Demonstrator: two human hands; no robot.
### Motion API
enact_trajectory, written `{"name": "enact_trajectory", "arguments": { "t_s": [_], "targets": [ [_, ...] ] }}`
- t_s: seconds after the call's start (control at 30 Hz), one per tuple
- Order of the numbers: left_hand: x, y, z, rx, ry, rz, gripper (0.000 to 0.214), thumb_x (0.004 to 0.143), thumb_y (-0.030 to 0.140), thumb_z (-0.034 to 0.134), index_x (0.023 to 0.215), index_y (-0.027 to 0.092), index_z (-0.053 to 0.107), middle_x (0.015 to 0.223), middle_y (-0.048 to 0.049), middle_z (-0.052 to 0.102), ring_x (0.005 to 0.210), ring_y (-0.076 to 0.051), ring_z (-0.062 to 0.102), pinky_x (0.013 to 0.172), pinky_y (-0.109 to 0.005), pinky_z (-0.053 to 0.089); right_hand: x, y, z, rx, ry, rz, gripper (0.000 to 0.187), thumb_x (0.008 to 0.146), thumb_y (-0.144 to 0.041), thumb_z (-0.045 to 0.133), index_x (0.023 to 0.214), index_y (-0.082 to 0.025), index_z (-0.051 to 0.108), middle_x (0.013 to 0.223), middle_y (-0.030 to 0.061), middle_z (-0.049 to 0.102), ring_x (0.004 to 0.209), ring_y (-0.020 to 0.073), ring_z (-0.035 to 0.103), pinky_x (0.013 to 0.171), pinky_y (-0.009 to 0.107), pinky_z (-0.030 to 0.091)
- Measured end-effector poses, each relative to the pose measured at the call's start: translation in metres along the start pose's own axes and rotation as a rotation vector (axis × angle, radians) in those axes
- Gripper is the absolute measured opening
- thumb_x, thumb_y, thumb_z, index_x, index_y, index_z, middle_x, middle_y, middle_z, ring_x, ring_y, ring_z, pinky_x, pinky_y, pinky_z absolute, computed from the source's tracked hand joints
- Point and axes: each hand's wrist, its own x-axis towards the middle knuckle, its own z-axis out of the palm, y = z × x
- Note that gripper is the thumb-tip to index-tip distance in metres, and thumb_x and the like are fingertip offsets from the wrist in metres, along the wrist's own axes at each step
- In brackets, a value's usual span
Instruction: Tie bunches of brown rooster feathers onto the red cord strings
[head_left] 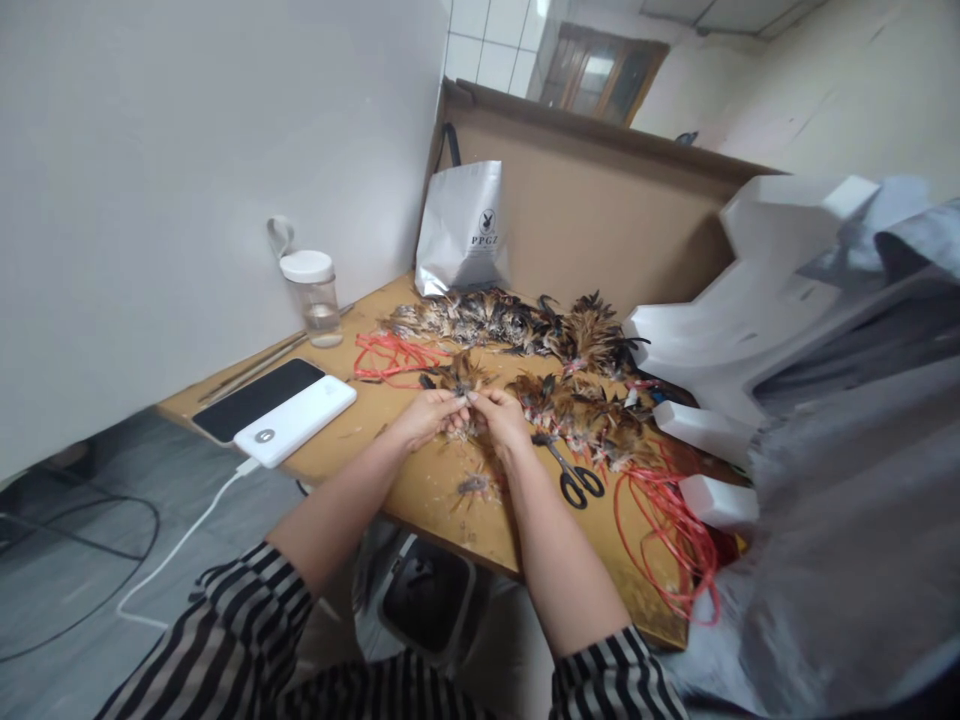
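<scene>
My left hand [429, 414] and my right hand [501, 418] meet over the middle of a wooden table [420, 492]. Both have their fingers pinched together on a small bunch of brown feathers [459, 378] that sticks up between them. Another small feather bundle [475, 486] lies on the table just below my hands. A long row of tied brown and black feather bundles [525, 325] stretches across the back of the table, and a second heap of feathers [592, 415] lies to the right of my right hand.
Black scissors [574, 478] lie right of my right wrist. Red cord is heaped at the right edge [671, 530] and at the back left [390, 358]. A phone [255, 397], white power bank [296, 419], glass jar [315, 297], white bag [461, 228], and white foam pieces [720, 500] surround the work area.
</scene>
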Motion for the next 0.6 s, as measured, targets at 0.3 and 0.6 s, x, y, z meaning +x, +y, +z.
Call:
{"name": "enact_trajectory", "arguments": {
  "t_s": [0.3,0.6],
  "targets": [
    [0.008,-0.001,-0.009,-0.066,0.17,0.087,0.026,0.065,0.032,0.066,0.078,0.01,0.063,0.065,-0.0029,0.062,0.045,-0.003,0.049,0.041,-0.015,0.036,0.011,-0.003,-0.041,-0.578,-0.147,-0.112,0.026,0.059,-0.038,0.061,0.05,-0.013,0.059,0.043,-0.0038,0.047,0.042,0.0067,0.035,0.045,0.021,0.028],
    [0.008,-0.002,-0.009,-0.079,0.147,0.068,0.026,0.066,0.03,0.066,0.079,0.009,0.063,0.067,-0.0047,0.063,0.047,-0.004,0.05,0.042,-0.014,0.037,0.007,0.011,-0.032,-0.779,-0.211,-0.063,0.021,0.049,-0.035,0.068,0.045,-0.016,0.06,0.036,-0.0038,0.045,0.036,0.0067,0.034,0.038,0.021,0.021]
  ]
}}
